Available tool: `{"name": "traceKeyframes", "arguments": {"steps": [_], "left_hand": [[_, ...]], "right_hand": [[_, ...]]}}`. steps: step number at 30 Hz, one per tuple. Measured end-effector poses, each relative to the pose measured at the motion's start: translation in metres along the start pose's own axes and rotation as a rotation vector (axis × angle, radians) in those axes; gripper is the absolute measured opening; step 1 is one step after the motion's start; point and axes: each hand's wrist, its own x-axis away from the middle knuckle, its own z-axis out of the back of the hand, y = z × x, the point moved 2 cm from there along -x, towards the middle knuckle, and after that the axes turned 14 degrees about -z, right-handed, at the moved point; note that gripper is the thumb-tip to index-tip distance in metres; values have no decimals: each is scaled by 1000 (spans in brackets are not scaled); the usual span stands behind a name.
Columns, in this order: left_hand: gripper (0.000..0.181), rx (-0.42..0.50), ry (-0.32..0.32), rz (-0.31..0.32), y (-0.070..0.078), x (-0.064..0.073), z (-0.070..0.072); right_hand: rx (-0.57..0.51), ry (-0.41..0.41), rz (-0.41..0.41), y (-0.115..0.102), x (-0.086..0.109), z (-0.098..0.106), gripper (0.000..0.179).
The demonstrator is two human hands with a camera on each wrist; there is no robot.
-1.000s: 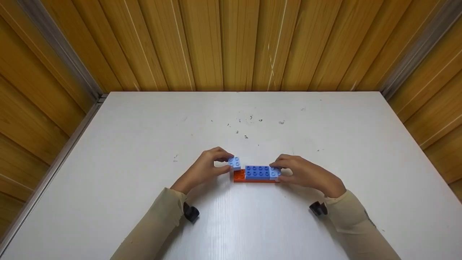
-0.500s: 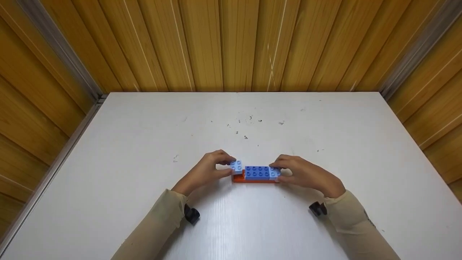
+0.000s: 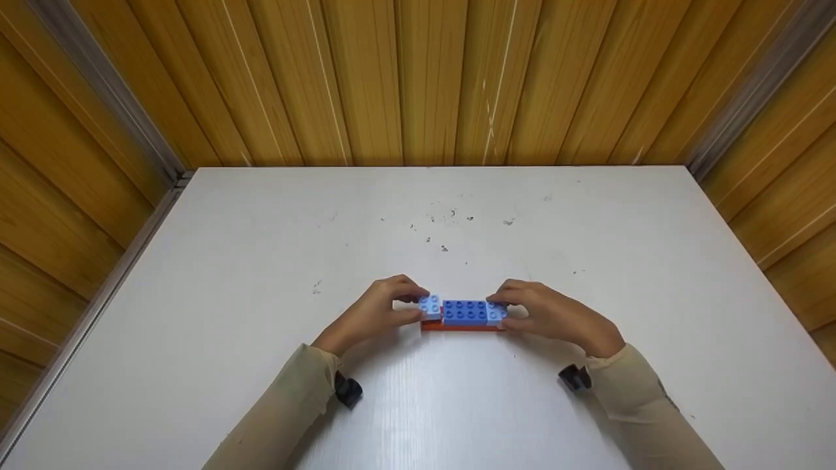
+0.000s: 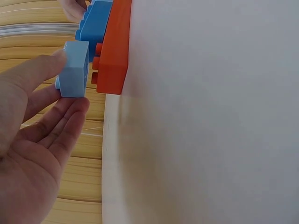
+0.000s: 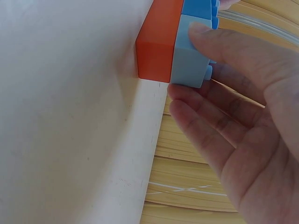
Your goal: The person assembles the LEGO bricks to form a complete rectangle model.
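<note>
A long red-orange toy brick lies on the table, with a blue toy brick on its middle. My left hand pinches a light blue brick between thumb and fingers, close above the red brick's left end. In the left wrist view a narrow gap shows between it and the red studs. At the other end, my right hand grips a second light blue brick, which sits flush on the red brick and against the blue one.
The white table extends around the bricks, with several dark scuffs farther back. Wood-look panels stand behind the table and at both sides. A black wrist camera hangs from the left sleeve, another from the right.
My left hand has brought its light blue brick down and slightly right, over the red brick's left end, covering the studs there. The right hand has stayed put.
</note>
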Motion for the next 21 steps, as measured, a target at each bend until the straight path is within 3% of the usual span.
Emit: {"name": "traceKeyframes", "arguments": {"steps": [16,21], "left_hand": [[33,2,-26,58,-1,-3,-3],[32,-5,-29,34,-1,-2,-3]], "right_hand": [[23,3,5,-1,0,1,37],[14,-4,0,-1,0,1,37]]}}
